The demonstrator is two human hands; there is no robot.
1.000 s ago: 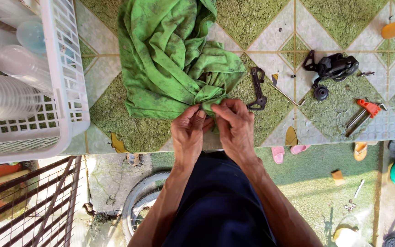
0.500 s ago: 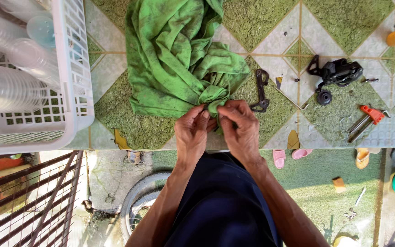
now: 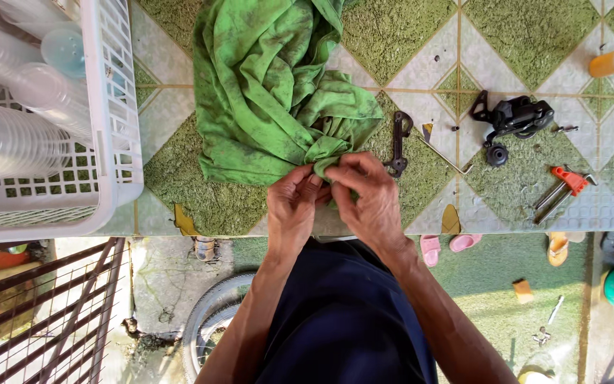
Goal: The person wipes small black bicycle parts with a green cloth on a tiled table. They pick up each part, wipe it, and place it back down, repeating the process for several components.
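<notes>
Both hands, left hand (image 3: pixel 294 203) and right hand (image 3: pixel 364 195), pinch a bunched corner of the crumpled green cloth (image 3: pixel 271 85). Just right of the cloth lies a dark metal clasp (image 3: pixel 398 142) on the tiled counter (image 3: pixel 506 43); a white lattice basket (image 3: pixel 108 107) stands left.

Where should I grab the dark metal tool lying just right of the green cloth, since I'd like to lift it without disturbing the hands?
Judging by its pose, grip the dark metal tool at its upper end, coming from the far side. It lies lengthwise away from the person, its near end close to the right hand, while the upper end sits on bare tile beside the crumpled green cloth.
</notes>
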